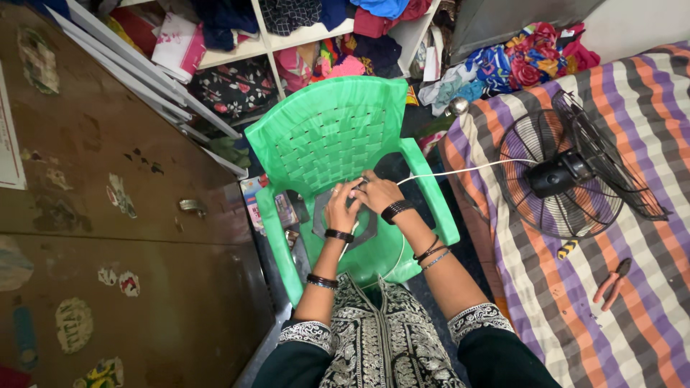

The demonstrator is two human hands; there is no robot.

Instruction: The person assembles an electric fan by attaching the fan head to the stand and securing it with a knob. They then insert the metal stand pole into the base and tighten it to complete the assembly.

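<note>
- White cord is being pinched by left hand and right hand, both closed on it, over the green plastic chair seat.
- Cord is being run taut to the table fan on the striped bed; a tug risks dragging it off.
- Pliers are lying beyond.

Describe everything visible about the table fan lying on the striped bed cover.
The fan is dark, with a round wire-cage guard and a black motor housing at its centre. It lies tipped on the striped bed cover, and the cage looks opened, one half angled away from the other. A white cord runs from it toward the person's right hand and left hand over the green plastic chair. Red-handled pliers lie nearby.
</note>
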